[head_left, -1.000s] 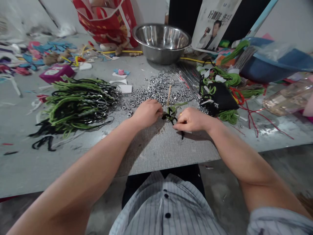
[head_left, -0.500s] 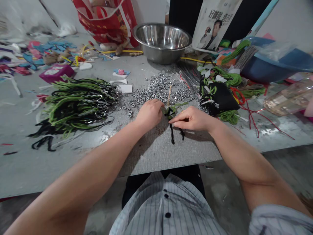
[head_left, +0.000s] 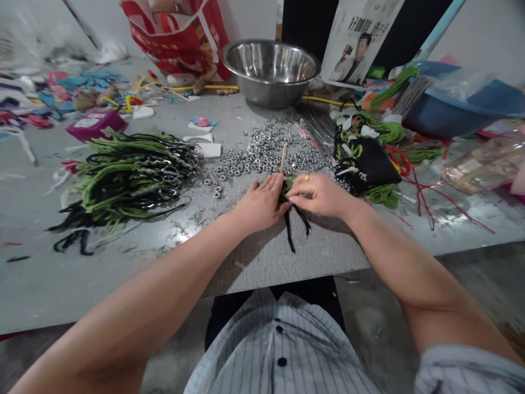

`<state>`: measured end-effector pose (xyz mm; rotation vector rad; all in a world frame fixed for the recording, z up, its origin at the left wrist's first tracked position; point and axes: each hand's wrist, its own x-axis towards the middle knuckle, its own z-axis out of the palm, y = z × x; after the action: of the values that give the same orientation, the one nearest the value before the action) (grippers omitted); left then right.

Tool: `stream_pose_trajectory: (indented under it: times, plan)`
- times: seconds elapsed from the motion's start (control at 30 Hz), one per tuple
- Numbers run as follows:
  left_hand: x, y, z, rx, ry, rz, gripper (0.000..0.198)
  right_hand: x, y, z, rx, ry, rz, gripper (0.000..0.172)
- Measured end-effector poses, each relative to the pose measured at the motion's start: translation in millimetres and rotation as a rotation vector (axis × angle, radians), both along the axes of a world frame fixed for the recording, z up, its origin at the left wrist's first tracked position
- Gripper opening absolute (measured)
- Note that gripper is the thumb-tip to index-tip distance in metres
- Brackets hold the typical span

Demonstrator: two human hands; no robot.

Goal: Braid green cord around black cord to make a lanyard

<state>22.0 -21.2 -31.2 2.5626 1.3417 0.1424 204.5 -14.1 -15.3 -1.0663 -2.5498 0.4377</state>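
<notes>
A black and green cord [head_left: 290, 232] lies on the grey table in front of me. Its two black ends hang toward the table's front edge, while its green middle is mostly covered by my fingers. My left hand [head_left: 262, 203] is on the cord's left side, fingers long and thumb bent in against it. From the right, my right hand [head_left: 320, 195] pinches the cord between thumb and fingertips. A thin wooden stick [head_left: 284, 157] rises just beyond the fingers; its lower end is hidden. Small metal rings or nuts [head_left: 256, 150] lie scattered behind both hands.
A bundle of green and black cords with metal rings [head_left: 131, 175] lies left. A steel bowl [head_left: 270, 74] stands behind. More green cords [head_left: 381, 197], red cord [head_left: 422, 197], a blue basin [head_left: 447, 112] and a clear bottle [head_left: 484, 161] sit right.
My left hand has come down and nearer to me, its fingers straighter over the cord. My right hand has shifted slightly up. The black ends have slid a little toward me.
</notes>
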Motion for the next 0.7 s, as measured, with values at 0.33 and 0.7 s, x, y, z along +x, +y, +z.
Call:
stream_pose_trajectory:
  times: [0.33, 0.7]
  plan:
    - [1, -4, 2.5, -0.043, 0.111, 0.073, 0.075, -6, 0, -9.6, -0.019, -0.425, -0.194, 0.056]
    - [-2, -3, 10.0, -0.056, 0.299, 0.191, 0.088, -7, -8, -6.5, -0.014, -0.647, -0.396, 0.081]
